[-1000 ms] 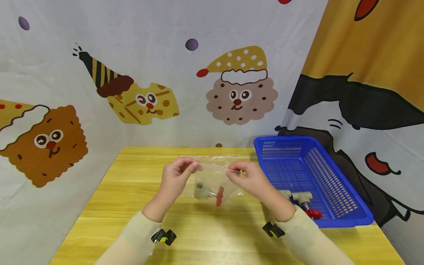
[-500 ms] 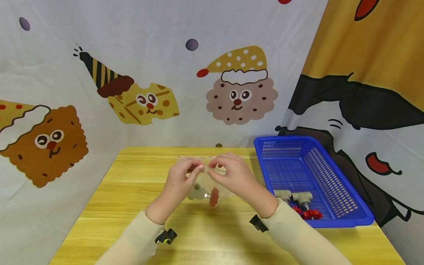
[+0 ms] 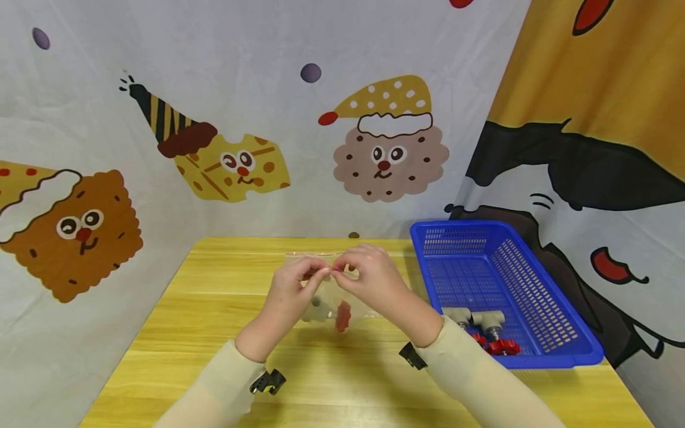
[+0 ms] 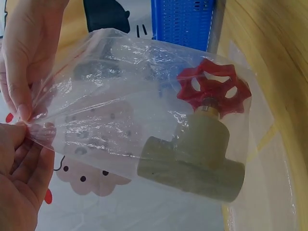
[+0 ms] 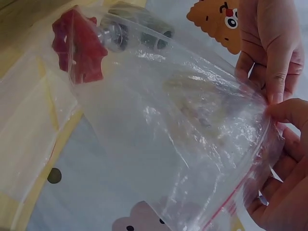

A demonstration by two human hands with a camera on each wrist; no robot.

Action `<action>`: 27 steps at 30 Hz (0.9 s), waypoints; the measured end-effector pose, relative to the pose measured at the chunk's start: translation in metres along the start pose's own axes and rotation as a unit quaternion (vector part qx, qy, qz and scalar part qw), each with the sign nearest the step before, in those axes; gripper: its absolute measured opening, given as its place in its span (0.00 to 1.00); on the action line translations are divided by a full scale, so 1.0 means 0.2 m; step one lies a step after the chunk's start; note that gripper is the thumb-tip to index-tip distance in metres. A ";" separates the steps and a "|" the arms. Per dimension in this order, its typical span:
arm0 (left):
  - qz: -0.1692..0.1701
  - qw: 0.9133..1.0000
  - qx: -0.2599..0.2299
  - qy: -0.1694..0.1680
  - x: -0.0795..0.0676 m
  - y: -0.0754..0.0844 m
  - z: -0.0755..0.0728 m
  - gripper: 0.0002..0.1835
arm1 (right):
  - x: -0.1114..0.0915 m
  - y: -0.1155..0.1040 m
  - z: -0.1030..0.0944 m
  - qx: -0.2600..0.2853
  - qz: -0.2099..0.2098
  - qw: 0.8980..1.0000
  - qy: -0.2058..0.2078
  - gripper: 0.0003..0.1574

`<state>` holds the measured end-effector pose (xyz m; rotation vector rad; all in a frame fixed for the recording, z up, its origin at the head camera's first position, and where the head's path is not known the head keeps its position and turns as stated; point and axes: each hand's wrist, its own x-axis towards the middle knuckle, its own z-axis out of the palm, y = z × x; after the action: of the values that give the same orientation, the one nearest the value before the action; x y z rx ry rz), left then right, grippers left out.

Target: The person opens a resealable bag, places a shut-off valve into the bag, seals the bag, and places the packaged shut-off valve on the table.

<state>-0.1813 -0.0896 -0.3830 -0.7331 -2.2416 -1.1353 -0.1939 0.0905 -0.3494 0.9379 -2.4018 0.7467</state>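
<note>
A clear zip bag (image 4: 110,101) hangs from both my hands above the table. Inside it is a stop valve with a grey-beige tee body (image 4: 192,163) and a red handwheel (image 4: 214,89). My left hand (image 3: 293,288) pinches the bag's top edge between thumb and forefinger. Right beside it, fingertips meeting, my right hand (image 3: 374,279) pinches the same edge. The bag's red seal line (image 5: 226,197) runs off past the right hand's fingers in the right wrist view. In the head view the hands hide most of the bag's top.
Another clear zip bag (image 3: 307,255) lies flat on the wooden table (image 3: 214,297) behind the hands. To the right stands a blue basket (image 3: 551,297) holding two similar valves (image 3: 488,319) with red handwheels. A cartoon-printed cloth (image 3: 257,47) hangs behind the table.
My right hand has slid left along the bag's edge until its fingertips meet the left hand's. The bag and valve have shifted slightly left; the left hand has barely moved.
</note>
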 end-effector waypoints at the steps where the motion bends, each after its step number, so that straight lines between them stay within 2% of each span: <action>1: 0.001 1.000 0.000 0.000 0.00 0.00 0.00 0.03 | 0.00 0.00 0.00 0.000 -0.003 1.000 0.000 0.03; 7: 0.004 1.000 0.008 0.002 -0.01 0.01 0.01 0.03 | 0.00 0.01 0.01 0.005 -0.025 1.000 0.009 0.03; 16: 0.006 1.000 0.018 -0.015 0.00 0.02 0.00 0.02 | -0.01 0.01 0.02 -0.004 -0.060 0.998 0.025 0.03; 20: 0.013 0.999 0.034 -0.014 0.00 0.03 0.00 0.02 | -0.02 0.01 0.02 0.004 -0.056 0.998 0.027 0.04; 27: 0.001 0.999 0.042 0.002 -0.01 0.02 0.00 0.02 | -0.04 0.03 0.02 0.025 -0.033 0.999 0.016 0.05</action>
<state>-0.1782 -0.0882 -0.3816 -0.6985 -2.2687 -1.0337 -0.1940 0.0948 -0.3592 1.0135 -2.3226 0.7948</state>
